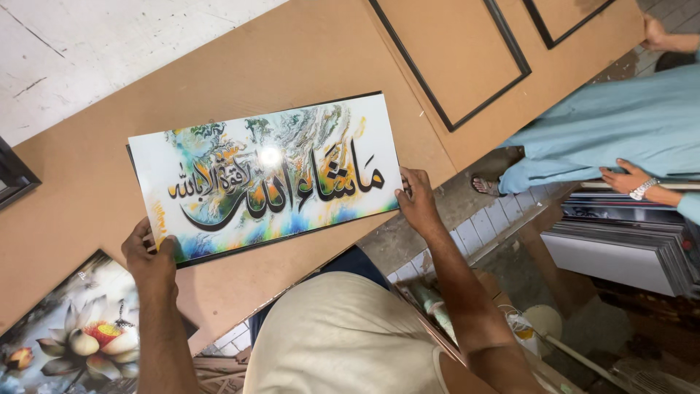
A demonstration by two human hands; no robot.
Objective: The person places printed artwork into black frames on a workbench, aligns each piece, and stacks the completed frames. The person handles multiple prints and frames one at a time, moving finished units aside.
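- The fingers (169, 246) of the left hand (148, 255) are curling over the lower left corner of a long rectangular glossy print (266, 175) with black calligraphy on a white, blue, green and yellow swirled background, and they are gripping its edge.
- The fingers (403, 192) of the right hand (417, 201) are pinching the print's right edge, near its lower right corner, with the thumb lying on the printed face.
- The print is lying nearly flat on the brown fibreboard surface (87, 190), tilted so that its right end is sitting higher in the view than its left end, and a thin black frame edge is showing along its top and bottom sides.
- A bright spot of light is reflecting off the middle of the print.
- A second glossy picture of pale lotus flowers (73, 339) is lying on the same surface at the lower left, just beside the left forearm.
- The corner of a dark frame (11, 175) is poking in at the far left edge.
- Two empty thin black rectangular frames (467, 66) are lying on another brown board at the upper right, well apart from the print.
- Another person in light blue clothing (620, 117) is standing at the right, with one hand (627, 179), wearing a silver wristwatch, resting on a stack of flat panels (627, 241).
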